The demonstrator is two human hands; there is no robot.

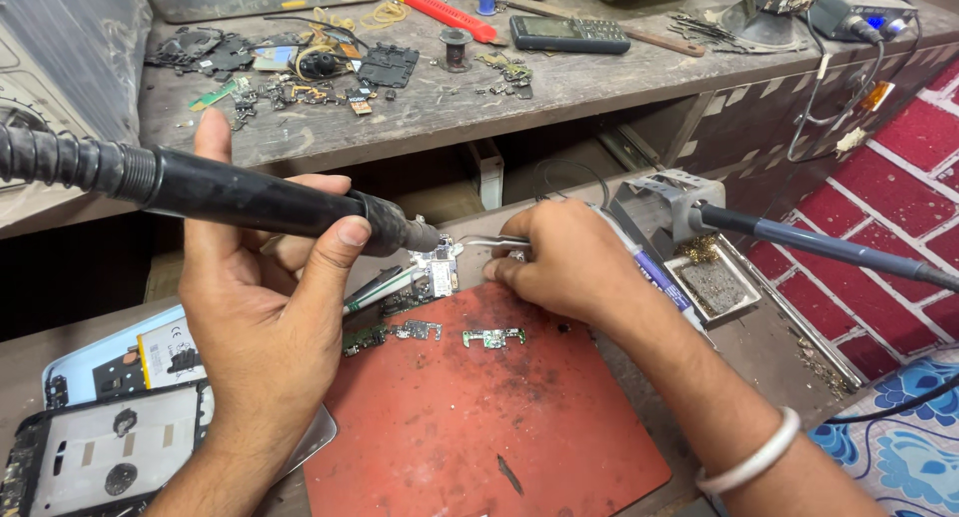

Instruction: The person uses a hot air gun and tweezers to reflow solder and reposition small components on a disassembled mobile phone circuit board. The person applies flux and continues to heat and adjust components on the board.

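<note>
surface: worn grey tabletop (pixel 769 347), a stained red mat (pixel 479 417) lying on it; second, higher tabletop (pixel 559 87) behind, littered with parts
room: red brick-pattern wall (pixel 914 167) at right, blue floral cloth (pixel 899 437) at bottom right
left hand: left hand (pixel 260 307) clamped round black hot-air wand (pixel 250 197), ribbed hose off to left, nozzle on small board (pixel 440 272)
right hand: right hand (pixel 564 262) closed on tweezers (pixel 494 241), tips at the same board
board place: top edge of mat, between both hands
boards on mat: 2 small green strips (pixel 492 337) just below the hands
phones: 1 opened phone shell (pixel 100 452) bottom left, white and yellow labels on the blue part beside it; 1 dark keypad phone (pixel 567 33) on rear tabletop
iron: 1 blue-handled iron (pixel 819 245) in grey stand, right of the hands
tools rear: 1 red-handled tool (pixel 445 12), 2 wire spools
wrist: 1 white bangle (pixel 749 457) on the right arm
</note>
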